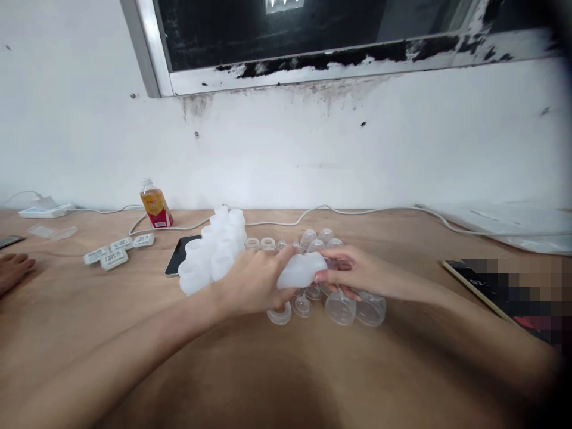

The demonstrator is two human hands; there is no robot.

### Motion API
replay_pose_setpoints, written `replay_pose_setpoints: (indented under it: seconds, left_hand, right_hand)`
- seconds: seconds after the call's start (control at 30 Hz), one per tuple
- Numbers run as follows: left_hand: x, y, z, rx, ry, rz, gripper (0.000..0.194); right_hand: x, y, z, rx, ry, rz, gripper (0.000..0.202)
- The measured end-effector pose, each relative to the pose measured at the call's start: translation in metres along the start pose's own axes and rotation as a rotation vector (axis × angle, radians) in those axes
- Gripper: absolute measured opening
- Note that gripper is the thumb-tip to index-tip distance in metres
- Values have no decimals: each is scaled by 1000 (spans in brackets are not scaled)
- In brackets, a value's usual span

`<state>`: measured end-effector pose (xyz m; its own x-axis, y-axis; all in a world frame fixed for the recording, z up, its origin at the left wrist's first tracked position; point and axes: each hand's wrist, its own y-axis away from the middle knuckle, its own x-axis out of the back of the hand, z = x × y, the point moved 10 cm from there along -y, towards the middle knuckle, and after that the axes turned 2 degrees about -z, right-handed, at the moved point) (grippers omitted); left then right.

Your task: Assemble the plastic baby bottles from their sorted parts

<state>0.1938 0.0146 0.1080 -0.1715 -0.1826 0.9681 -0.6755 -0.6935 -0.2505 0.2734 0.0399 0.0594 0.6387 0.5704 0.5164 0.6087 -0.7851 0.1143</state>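
Over the middle of the table, my left hand (254, 280) is wrapped around a translucent white plastic bottle (302, 271) lying on its side. My right hand (346, 269) pinches at the bottle's right end, on a clear plastic piece (331, 263) mostly hidden by the fingers. Below and behind the hands are several clear dome caps (340, 308). White rings (279, 314) and small clear nipple-shaped pieces (302, 305) lie close by. Just left of my left hand stands a cluster of similar white bottles (214, 247).
A dark phone (177, 255) lies partly behind the bottles. Further left are a drink bottle (156, 204), several small white packs (114, 257) and another person's hand (15, 271). A white cable (286, 223) runs along the wall. At right lies a dark device (487, 292).
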Motion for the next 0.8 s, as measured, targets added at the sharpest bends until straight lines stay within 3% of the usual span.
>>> replay_pose_setpoints:
  seconds: [0.1, 0.2, 0.3, 0.4, 0.53, 0.57, 0.73, 0.8]
  left_hand:
    - [-2, -3, -9, 17, 251, -26, 43]
    - [-14, -5, -11, 5, 668, -135, 39]
    - [-22, -3, -14, 35, 916, -214, 34]
    - [-12, 4, -21, 85, 835, -110, 36]
    - [1, 15, -13, 78, 600, -31, 41]
    - [3, 17, -11, 79, 537, -12, 42]
    - [-3, 24, -4, 40, 402, 22, 41]
    - [-6, 30, -5, 49, 455, 8, 41]
  right_hand:
    - [6, 3, -9, 59, 106, 90, 27]
    - [14, 15, -42, 264, 356, 222, 38]
    - [7, 32, -72, 454, 527, 190, 30]
    - [8, 41, -81, 497, 393, 137, 21]
    - [38, 37, -68, 364, 198, 397, 24]
    - [39, 32, -61, 300, 194, 407, 26]
    - [3, 8, -26, 32, 51, 41, 31]
    - [-3, 10, -25, 32, -16, 0, 29]
